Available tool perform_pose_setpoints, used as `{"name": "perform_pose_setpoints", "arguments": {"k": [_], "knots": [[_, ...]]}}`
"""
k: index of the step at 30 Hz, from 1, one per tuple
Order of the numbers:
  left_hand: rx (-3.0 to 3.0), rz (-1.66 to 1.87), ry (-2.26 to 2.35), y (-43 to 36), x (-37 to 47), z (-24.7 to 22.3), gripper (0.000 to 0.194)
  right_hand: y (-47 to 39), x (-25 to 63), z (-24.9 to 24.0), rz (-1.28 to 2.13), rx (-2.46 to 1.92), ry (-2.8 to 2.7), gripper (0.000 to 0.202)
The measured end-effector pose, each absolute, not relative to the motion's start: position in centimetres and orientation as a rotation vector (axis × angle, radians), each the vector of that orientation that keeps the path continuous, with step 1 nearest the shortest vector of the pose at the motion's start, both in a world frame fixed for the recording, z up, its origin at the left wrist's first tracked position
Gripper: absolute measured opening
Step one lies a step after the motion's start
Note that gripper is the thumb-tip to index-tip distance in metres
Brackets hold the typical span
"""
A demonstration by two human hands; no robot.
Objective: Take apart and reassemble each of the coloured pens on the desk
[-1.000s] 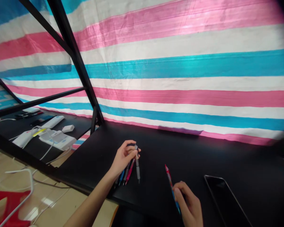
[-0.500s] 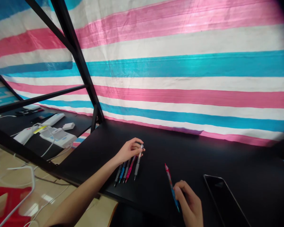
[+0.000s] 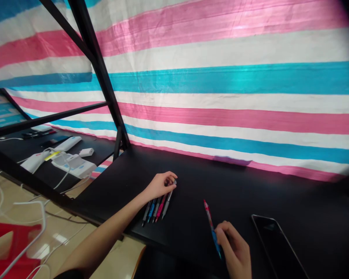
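My left hand [image 3: 160,185] pinches the top end of a clear-and-grey pen [image 3: 166,207] between thumb and fingers. That pen lies at the right end of a row of several pens, slanting the same way. Just left of it is a pink pen [image 3: 159,211], and farther left a blue pen [image 3: 151,212]; the row's upper ends are partly hidden under my hand. My right hand [image 3: 235,248] is closed on a pen with a red upper end and a blue lower end [image 3: 210,224], which slants over the black table [image 3: 186,228].
A smartphone [image 3: 279,248] with a dark screen lies right of my right hand. At the left, beyond a black metal frame [image 3: 104,81], white power strips [image 3: 72,164] and cables rest on another table. A red plastic stool [image 3: 14,248] stands below. Striped sheeting [image 3: 221,83] hangs behind.
My left hand has drawn the clear-and-grey pen left, closer against the pink one. My right hand keeps its pen in nearly the same place.
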State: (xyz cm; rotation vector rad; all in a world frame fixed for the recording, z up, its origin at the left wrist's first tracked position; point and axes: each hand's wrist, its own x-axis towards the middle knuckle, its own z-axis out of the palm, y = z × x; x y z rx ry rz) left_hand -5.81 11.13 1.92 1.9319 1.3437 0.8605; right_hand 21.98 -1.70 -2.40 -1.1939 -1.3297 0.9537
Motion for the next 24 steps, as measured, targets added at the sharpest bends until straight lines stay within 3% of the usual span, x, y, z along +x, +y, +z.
{"name": "perform_pose_setpoints", "arguments": {"k": [9, 15, 19, 24], "knots": [[2.325, 0.757, 1.522, 8.7, -4.6, 4.1, 0.029, -1.7, 21.8, -2.1, 0.886, -1.191, -1.272, 0.036], [2.682, 0.561, 1.129, 4.2, 2.7, 2.5, 0.048, -1.5, 22.3, -3.5, 0.774, -1.236, -1.077, 0.036], [2.838, 0.539, 1.077, 3.3, 5.8, 0.1, 0.018, -1.5, 22.9, -3.2, 0.756, -1.323, -1.150, 0.029], [2.851, 0.690, 1.164, 3.4, 5.2, 0.0, 0.022, -1.3, 22.8, -2.4, 0.700, -1.350, -1.430, 0.023]]}}
